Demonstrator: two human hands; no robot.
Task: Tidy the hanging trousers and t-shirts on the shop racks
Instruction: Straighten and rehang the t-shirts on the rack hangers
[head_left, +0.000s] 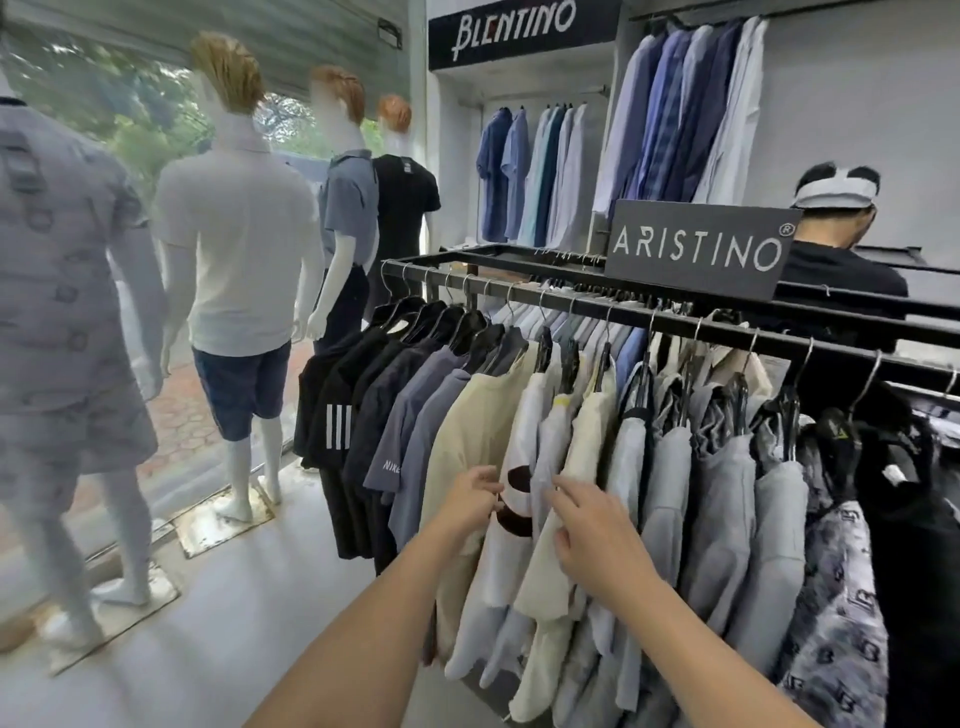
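White tee (498, 571), dark print on it, hangs mid-rail, packed between a beige tee (467, 431) and a cream tee (545, 582). Our left hand (470, 499) pinches its front edge, fingers curled onto the cloth. Our right hand (592, 540) lies on the cream tee just right of that pinch, fingers lightly bent. We cannot tell whether the thumb has a fold.

We judge the cloth light, soft and limp. Pulled low it will bunch and twist, not shift. To space it, better to take it up at the hanger (543, 353), where the hook should slide on the rail (675, 325). To smooth it, stroke down the side seam.

Left of the grip are grey and black tees (353, 395), to the right pale grey tops (670, 493). Above and beyond stands a sign (696, 249), and well off left are mannequins (239, 208).
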